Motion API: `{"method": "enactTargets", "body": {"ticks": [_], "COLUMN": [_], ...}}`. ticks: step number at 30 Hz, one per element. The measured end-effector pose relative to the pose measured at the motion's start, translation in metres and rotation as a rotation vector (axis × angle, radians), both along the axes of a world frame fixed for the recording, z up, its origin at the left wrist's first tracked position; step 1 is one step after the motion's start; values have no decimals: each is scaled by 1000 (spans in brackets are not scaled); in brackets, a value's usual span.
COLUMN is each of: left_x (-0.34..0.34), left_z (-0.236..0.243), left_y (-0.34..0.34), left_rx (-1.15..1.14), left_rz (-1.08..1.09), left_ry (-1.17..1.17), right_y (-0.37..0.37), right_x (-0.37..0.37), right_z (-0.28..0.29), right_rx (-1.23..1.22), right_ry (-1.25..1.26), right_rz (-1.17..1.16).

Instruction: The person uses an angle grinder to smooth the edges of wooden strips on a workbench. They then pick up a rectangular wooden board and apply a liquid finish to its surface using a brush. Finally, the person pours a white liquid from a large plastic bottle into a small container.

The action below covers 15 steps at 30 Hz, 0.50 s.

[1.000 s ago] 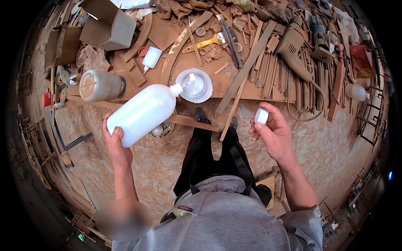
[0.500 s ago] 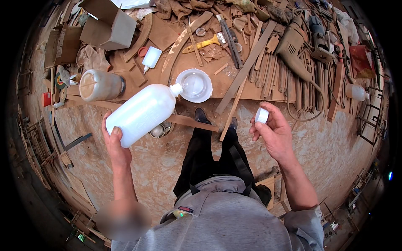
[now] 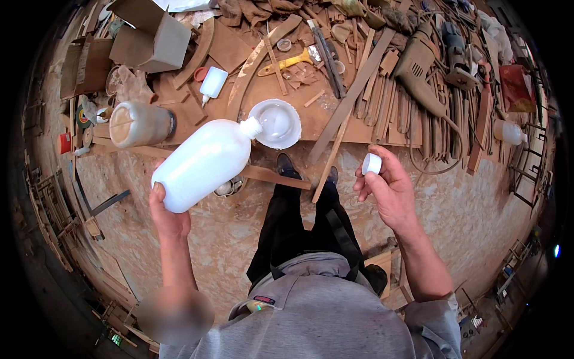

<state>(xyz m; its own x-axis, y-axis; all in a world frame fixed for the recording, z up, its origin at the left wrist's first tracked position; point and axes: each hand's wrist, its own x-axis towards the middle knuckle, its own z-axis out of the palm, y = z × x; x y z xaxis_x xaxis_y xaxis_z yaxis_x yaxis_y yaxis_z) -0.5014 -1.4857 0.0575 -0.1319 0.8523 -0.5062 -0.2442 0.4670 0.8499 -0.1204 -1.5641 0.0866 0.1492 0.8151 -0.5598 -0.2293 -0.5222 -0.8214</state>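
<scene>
My left hand is closed round the lower end of a large white plastic bottle. The bottle lies tilted, its uncapped neck over the rim of a white bowl at the table's near edge. Some whitish content shows inside the bowl; whether liquid is flowing out of the neck I cannot tell. Off to the right, my right hand pinches a white screw cap between thumb and fingers, clear of the table.
A cloudy plastic jar and a small white squeeze bottle stand left of the bowl. Beyond are a yellow-handled brush and an open cardboard box. Wooden strips and a power drill crowd the right side.
The bottle's base has dropped slightly in view, while its neck stays at the bowl. My right hand has shifted a little to the left with the cap.
</scene>
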Motion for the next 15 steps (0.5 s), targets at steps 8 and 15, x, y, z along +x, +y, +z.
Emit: {"method": "enactTargets", "body": {"ticks": [8, 15], "left_x": [-4, -4], "left_z": [-8, -16], "left_y": [-3, -4], "left_rx": [-22, -28], "left_rz": [52, 103], "left_ry": [-148, -197], "right_y": [0, 4], "right_x": [1, 1], "right_z": [-6, -8], "right_rx": [25, 12], "right_ry": [17, 31], "right_rz": [-15, -11]}}
